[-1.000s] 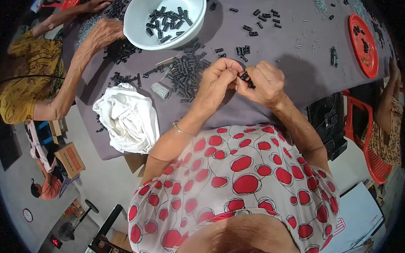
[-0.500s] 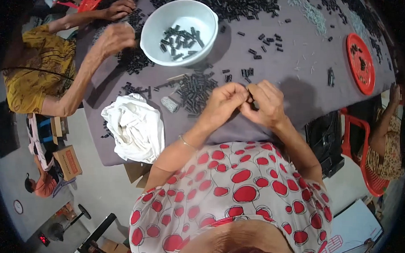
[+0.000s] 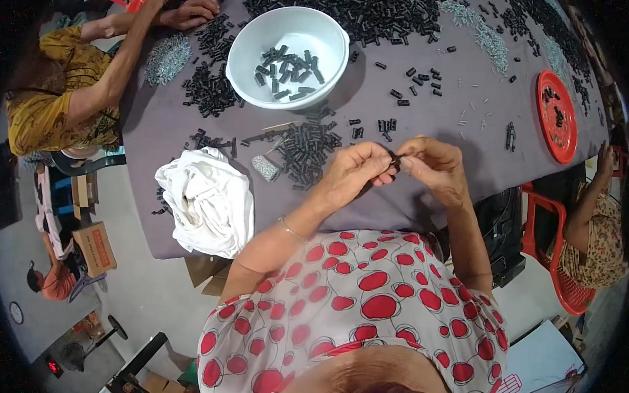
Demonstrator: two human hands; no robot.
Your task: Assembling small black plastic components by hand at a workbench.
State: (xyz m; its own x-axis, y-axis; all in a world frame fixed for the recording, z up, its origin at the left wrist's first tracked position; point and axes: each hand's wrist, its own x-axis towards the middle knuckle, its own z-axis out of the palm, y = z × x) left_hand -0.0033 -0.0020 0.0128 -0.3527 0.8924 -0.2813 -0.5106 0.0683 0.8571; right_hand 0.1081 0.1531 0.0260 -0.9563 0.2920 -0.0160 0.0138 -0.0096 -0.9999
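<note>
My left hand [image 3: 357, 173] and my right hand [image 3: 436, 170] meet above the near part of the table. A small black plastic piece [image 3: 395, 160] sits between their fingertips, pinched from both sides and mostly covered by the fingers. Just beyond the hands lie a few black pieces [image 3: 386, 127] on the cloth. To the left of my left hand spreads a pile of small black cylindrical pieces [image 3: 308, 151]. Beside that pile stands a little clump of thin silvery pins [image 3: 265, 168]. Farther off, a white bowl [image 3: 243, 83] contains several black pieces.
A crumpled white cloth [image 3: 207, 203] lies at the table's near left. Large heaps of black pieces [image 3: 348, 17] and silvery pins [image 3: 483, 39] cover the far side. A red tray [image 3: 573, 133] sits at right. A co-worker's arm [image 3: 121, 65] reaches over the left side; another person sits at right.
My fingers have shifted around the small black piece, the right hand moving slightly right. The co-worker's arm at left has swung away toward the far red tray. The view has tilted slightly.
</note>
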